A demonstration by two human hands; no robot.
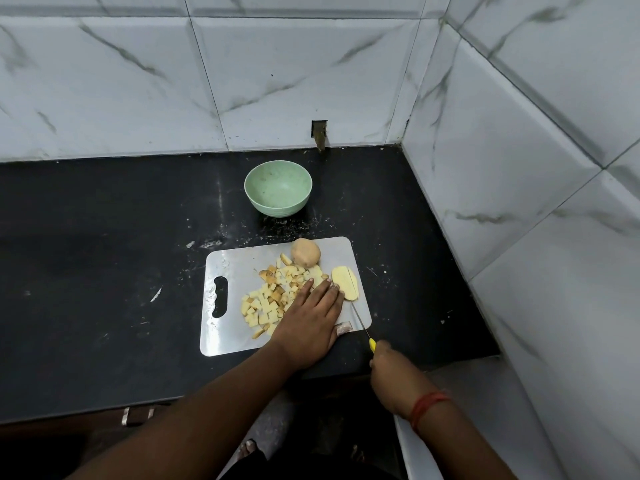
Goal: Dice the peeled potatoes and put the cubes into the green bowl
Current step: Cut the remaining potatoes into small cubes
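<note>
A person works at a white cutting board (225, 265) on a black counter (104, 271) in a tiled corner. The left hand (308, 320) lies flat on the board, fingers straight and together, their tips against a pale potato slab (344, 284) near the board's right edge. The right hand (388, 367), off the board's near right corner, grips the yellow handle of a knife (360, 320); the thin blade runs up over the board to the slab. A heap of potato cubes (266, 299) covers the board's middle, just left of the left hand and partly under it. A whole potato (305, 252) sits at the board's far edge. The green bowl (278, 192) stands on the counter beyond the board, apart from it, holding no cubes. A red thread (427, 405) circles the right wrist.
</note>
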